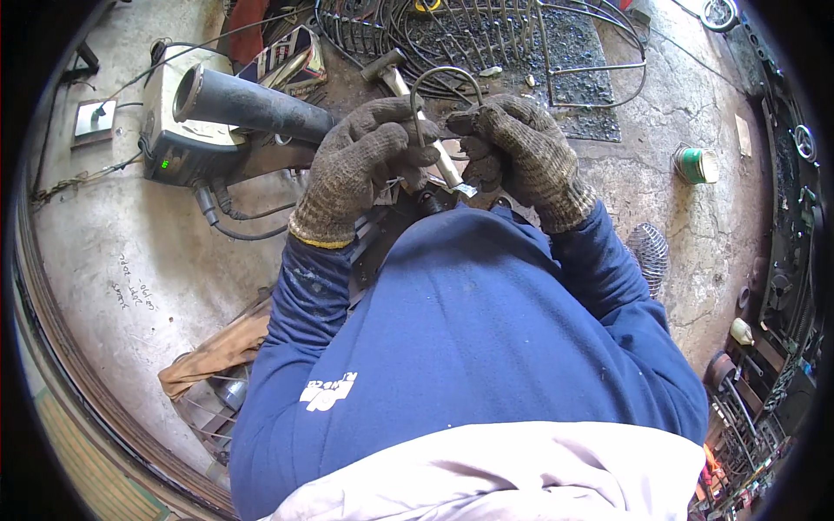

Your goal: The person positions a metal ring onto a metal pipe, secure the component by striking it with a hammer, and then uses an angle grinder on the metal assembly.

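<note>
Both my hands wear dirty knitted work gloves. Between them I hold a U-shaped bent metal rod [446, 70] with its curve pointing away from me. My left hand [358, 161] is closed round the rod's left leg. The fingers of my right hand [528, 149] pinch the other end, which they partly hide. Beneath the rod lies a hammer [447, 165] with a pale metal handle, its head [383, 65] toward the far left. A thick dark metal pipe [252, 104] runs up to the left glove.
A box-shaped machine [193, 143] with a green display and cables stands at left. Beyond my hands, coiled and bent metal rods [486, 30] lie on a dark plate [595, 87]. A green-and-white can [695, 165] stands at right, near a wire spring-like coil [649, 252]. Tools crowd the right edge.
</note>
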{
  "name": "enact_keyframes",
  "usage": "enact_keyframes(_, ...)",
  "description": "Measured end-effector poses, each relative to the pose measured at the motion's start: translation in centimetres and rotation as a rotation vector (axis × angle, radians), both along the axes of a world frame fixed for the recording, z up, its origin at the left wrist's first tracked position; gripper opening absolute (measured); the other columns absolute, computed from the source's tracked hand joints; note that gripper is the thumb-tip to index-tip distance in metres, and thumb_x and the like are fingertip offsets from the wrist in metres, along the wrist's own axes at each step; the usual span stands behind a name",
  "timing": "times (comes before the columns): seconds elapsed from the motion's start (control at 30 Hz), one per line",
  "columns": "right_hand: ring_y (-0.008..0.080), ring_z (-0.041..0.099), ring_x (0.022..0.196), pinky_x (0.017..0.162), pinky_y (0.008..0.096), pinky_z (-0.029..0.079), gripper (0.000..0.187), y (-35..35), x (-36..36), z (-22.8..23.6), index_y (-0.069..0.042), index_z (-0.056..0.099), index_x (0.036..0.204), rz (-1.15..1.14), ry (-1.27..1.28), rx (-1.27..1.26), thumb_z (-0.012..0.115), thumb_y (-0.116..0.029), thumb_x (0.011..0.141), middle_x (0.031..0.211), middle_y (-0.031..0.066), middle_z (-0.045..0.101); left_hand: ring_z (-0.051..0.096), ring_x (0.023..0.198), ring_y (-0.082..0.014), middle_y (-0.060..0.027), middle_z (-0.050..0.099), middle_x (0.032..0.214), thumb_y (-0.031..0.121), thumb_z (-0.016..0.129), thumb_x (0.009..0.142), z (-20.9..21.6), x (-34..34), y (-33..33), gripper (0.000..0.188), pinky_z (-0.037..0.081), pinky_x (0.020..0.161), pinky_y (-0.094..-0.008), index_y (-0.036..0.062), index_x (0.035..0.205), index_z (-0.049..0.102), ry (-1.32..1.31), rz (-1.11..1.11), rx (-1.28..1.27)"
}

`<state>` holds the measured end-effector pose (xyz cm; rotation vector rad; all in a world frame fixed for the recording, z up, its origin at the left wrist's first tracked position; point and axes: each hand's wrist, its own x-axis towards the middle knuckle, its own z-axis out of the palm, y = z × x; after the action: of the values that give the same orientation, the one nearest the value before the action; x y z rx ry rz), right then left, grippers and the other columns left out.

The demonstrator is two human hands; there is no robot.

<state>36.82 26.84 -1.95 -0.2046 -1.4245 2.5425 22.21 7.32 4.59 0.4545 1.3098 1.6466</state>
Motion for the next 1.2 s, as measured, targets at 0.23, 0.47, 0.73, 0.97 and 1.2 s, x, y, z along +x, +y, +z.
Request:
enact_keyframes(0.23,0.0111,0.067,0.081,0.07,0.0258,0.056,0.029,0.0,0.1,2.6,-0.002,0.069,0.115,0.06,-0.261,0.076,0.064,-0.028,0.102,0.092,0.0038,0.071,0.067,0.078,-0.0142,-0.0098,0.071,0.1,0.019,0.071,0.095,0.1,1.3,1.0,0.039,0.057,0.07,-0.0272,-0.0047,0.123,0.061,0.049,0.033,-0.092)
enact_keyframes(0.47,0.0105,0.066,0.079,0.066,0.0262,0.055,0.028,0.1,0.1,0.7,-0.002,0.069,0.115,0.032,-0.275,0.202,0.066,-0.027,0.102,0.092,0.0048,0.07,0.067,0.075,-0.0136,-0.0096,0.072,0.095,0.008,0.066,0.098,-2.4,2.0,0.6,0.026,0.056,0.067,-0.0267,-0.0024,0.122,0.063,0.073,0.099,-0.101)
enact_keyframes(0.73,0.0097,0.064,0.078,0.067,0.0269,0.055,0.023,9.9,-1.3,7.1,-0.004,0.071,0.109,-0.33,-0.021,0.466,0.069,-0.026,0.101,0.092,0.0027,0.07,0.066,0.078,-0.0097,-0.008,0.071,0.109,0.018,0.068,0.101,-4.3,1.1,-1.1,0.04,0.054,0.065,-0.0221,-0.0024,0.133,0.056,0.129,0.148,-0.097)
enact_keyframes(0.97,0.0186,0.067,0.075,0.07,0.033,0.054,0.028,27.8,-13.5,9.3,-0.004,0.073,0.105,-0.203,-0.446,1.706,0.065,-0.031,0.099,0.081,0.006,0.068,0.067,0.082,-0.012,-0.0088,0.07,0.103,0.018,0.066,0.102,-8.6,-0.2,-4.8,0.038,0.056,0.063,-0.0257,-0.0033,0.131,0.057,0.244,0.244,-0.243)
enact_keyframes(1.2,0.0352,0.07,0.106,0.096,0.0435,0.054,0.033,33.1,-20.8,1.1,-0.006,0.077,0.106,0.035,-0.575,2.056,0.058,-0.03,0.094,0.108,0.0196,0.075,0.06,0.063,-0.009,-0.0051,0.071,0.088,0.018,0.067,0.099,-10.5,1.5,-7.4,0.034,0.048,0.057,-0.0241,-0.0016,0.126,0.061,0.271,0.429,-0.376)
